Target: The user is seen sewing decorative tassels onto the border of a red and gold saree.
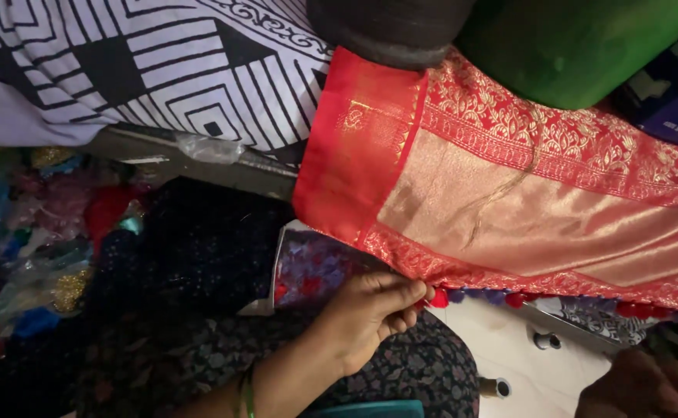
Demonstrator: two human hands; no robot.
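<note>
Cluttered fabric heaps behind; left hand [370, 313] fingers pinching red-gold cloth [509, 201] hem.

Right hand [644, 387] dim, cut off at bottom edge; grip unreadable. Red-gold fabric [524, 193] runs off right edge. Left fingertips [416, 292] hide hem there. Blurred coloured heap [37, 232] at left, contents indistinct.

The left hand [370, 313] was bare, with thin green bangles [247, 393] at the wrist; dark floral-print clothing [424, 368] covered the lap.
</note>
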